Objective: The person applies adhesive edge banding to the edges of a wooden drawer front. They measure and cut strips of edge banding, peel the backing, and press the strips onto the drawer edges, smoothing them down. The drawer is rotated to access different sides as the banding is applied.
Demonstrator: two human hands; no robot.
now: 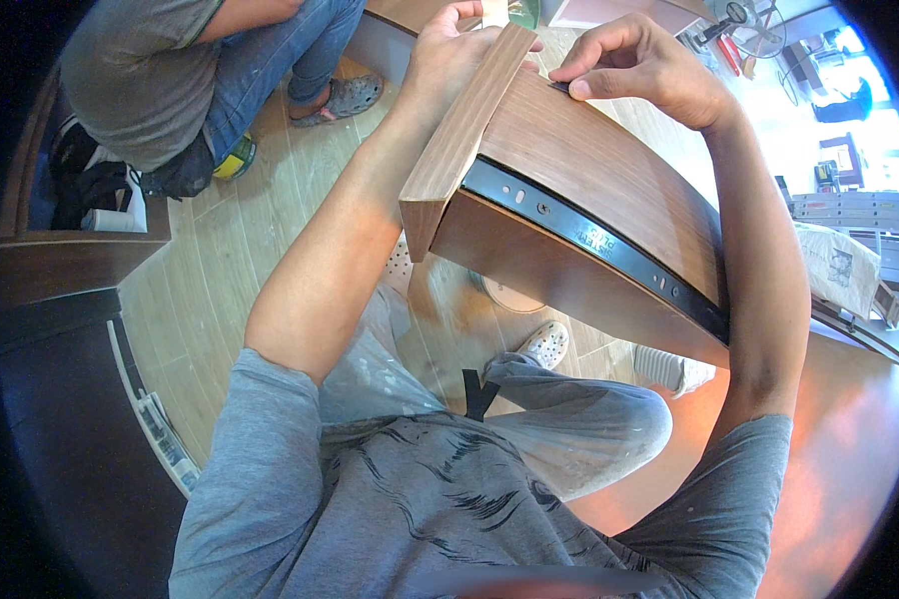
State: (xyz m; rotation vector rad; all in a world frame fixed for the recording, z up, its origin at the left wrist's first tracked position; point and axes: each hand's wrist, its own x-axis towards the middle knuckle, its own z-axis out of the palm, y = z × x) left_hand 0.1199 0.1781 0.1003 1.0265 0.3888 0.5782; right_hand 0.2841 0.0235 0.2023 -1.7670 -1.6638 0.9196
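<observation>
A wood-grain drawer [609, 155] lies tilted on its side before me, its front panel [469, 145] toward my left. Along its near edge runs a black metal drawer slide [594, 240] fixed with screws. My left hand [445, 50] reaches behind the far end of the front panel and is closed on it; fingertips show past the panel's edge. Thumb and finger of my right hand [639, 75] pinch a small dark flat piece [559, 87] against the drawer's upper face, near the front panel. What kind of piece it is, I cannot make out.
At the left a person [150, 90] in jeans sits close by, one clog [350, 98] on the tiled floor [240, 250]. A brown wooden panel [819, 449] is at my right. Farther right are a ladder [854, 210] and a fan [759, 30]. A round container [509, 292] sits below the drawer.
</observation>
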